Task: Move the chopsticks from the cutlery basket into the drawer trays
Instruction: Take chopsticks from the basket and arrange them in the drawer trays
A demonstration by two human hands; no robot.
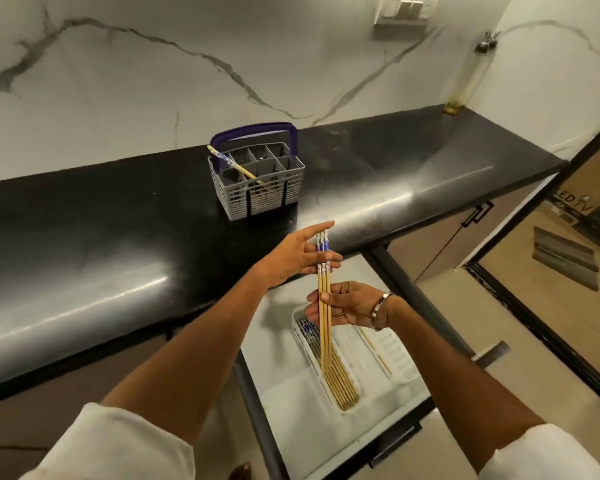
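Observation:
A bundle of wooden chopsticks (325,327) with blue-patterned tops stands nearly upright over the open drawer. My left hand (291,254) has straight fingers against the bundle's top ends. My right hand (350,306) grips the bundle at its middle, thumb across the front. The tips reach down to the white tray (326,386), where several chopsticks (340,379) lie side by side in the left slot. One chopstick (376,351) lies in a slot further right. The grey cutlery basket (257,188) with a purple handle stands on the counter and holds one leaning chopstick (232,164).
The black counter (118,237) runs across the view below a marble wall. The open drawer (291,427) with a pale liner juts out beneath the counter edge. A closed cabinet door (465,230) is at right, with floor and a doorway beyond it.

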